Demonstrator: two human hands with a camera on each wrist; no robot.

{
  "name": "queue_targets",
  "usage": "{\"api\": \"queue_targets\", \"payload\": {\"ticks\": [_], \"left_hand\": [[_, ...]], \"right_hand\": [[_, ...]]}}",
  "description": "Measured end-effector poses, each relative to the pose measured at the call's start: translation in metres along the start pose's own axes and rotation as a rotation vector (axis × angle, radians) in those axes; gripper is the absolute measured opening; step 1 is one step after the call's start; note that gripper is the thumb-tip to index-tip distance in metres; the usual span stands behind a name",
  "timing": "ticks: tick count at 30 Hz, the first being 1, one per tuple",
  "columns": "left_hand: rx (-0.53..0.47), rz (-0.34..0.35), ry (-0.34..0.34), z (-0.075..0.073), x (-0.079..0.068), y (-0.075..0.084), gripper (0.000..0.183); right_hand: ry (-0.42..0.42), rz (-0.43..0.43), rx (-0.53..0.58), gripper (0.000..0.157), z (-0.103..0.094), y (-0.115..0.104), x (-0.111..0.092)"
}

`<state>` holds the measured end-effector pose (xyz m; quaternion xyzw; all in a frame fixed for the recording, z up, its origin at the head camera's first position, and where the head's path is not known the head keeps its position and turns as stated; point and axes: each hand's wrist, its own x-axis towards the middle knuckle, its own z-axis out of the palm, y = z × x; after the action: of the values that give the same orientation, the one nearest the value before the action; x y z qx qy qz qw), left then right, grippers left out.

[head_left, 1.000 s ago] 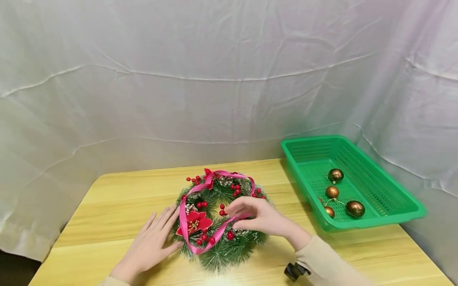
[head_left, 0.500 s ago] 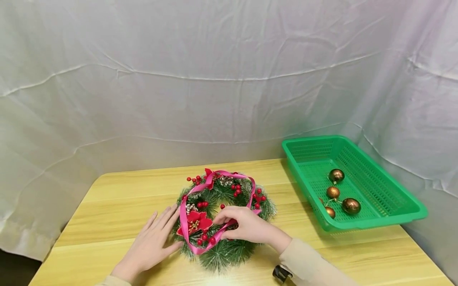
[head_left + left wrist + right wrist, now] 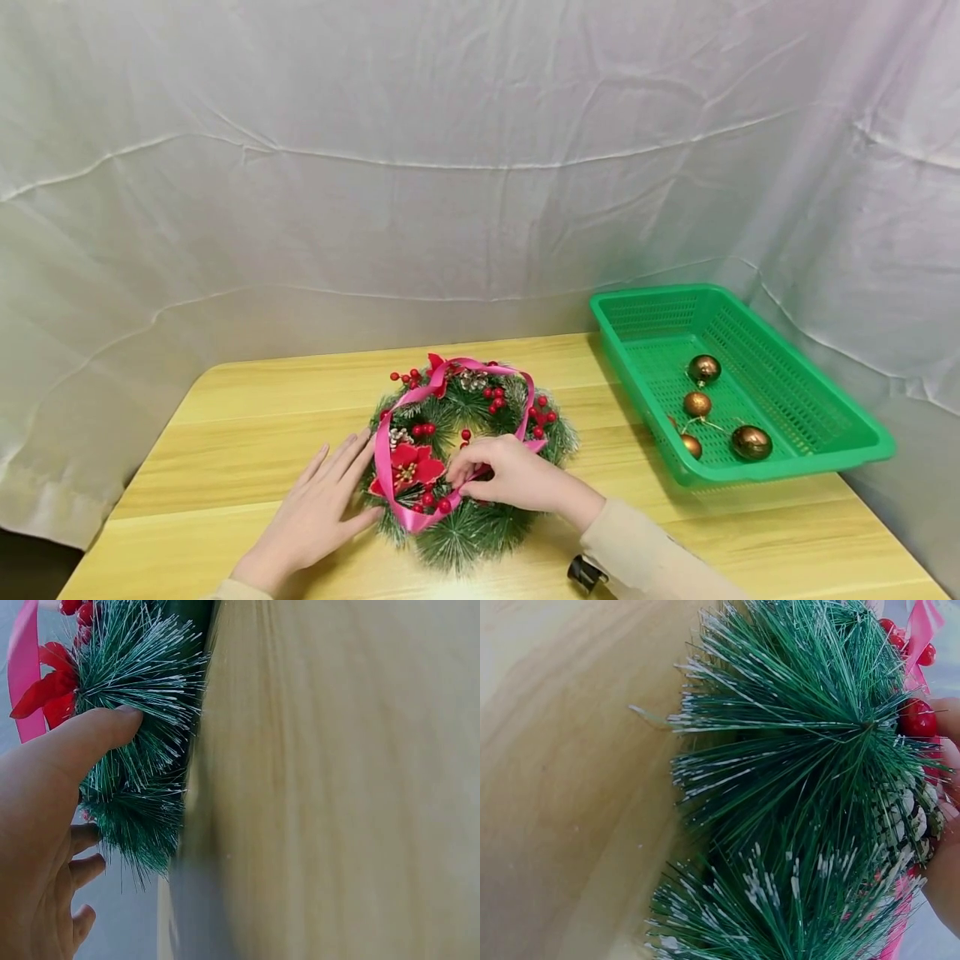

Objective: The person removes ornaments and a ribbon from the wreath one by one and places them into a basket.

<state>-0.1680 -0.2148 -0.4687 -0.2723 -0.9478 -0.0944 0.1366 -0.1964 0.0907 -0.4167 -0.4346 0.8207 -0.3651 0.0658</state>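
A green wreath (image 3: 457, 537) with frosted needle tips lies on the table, bearing red berries (image 3: 495, 398), pine cones (image 3: 474, 380) and a red poinsettia (image 3: 408, 468). Over its top runs a loop of pink ribbon (image 3: 384, 467). My left hand (image 3: 318, 500) rests against the wreath's left side, fingers extended; its thumb touches the needles in the left wrist view. With thumb and fingers, my right hand (image 3: 521, 475) pinches the ribbon at the wreath's front right. In the right wrist view those fingertips are partly hidden behind a berry (image 3: 917, 718) and a snowy pine cone (image 3: 904, 817).
To the right stands a green perforated basket (image 3: 780, 350), holding several bronze baubles (image 3: 752, 442). The wooden table (image 3: 247, 433) extends around the wreath. Pale cloth (image 3: 420, 233) hangs behind it and at the right.
My right hand has moved left and slightly nearer along the ribbon to the wreath's front. A large bauble in the basket has rocked left and back right. The left hand stays still.
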Motion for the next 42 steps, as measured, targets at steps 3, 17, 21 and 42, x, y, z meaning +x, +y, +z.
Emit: {"api": "queue_targets", "payload": {"ticks": [3,17,21,42], "left_hand": [[0.002,-0.001,-0.001,0.0,0.0,0.0,0.091],[0.001,-0.017,-0.014,0.0,-0.001,0.001,0.091],[-0.002,-0.023,-0.011,-0.001,-0.001,0.002,0.09],[-0.024,-0.035,-0.023,-0.001,-0.001,0.0,0.09]], "right_hand": [[0.008,-0.015,0.004,0.014,0.0,0.001,0.0],[0.145,-0.005,0.243,0.017,-0.025,-0.014,0.012],[0.199,0.022,0.331,0.016,-0.04,-0.018,0.018],[-0.035,-0.266,0.588,0.013,-0.032,-0.068,0.041]]}}
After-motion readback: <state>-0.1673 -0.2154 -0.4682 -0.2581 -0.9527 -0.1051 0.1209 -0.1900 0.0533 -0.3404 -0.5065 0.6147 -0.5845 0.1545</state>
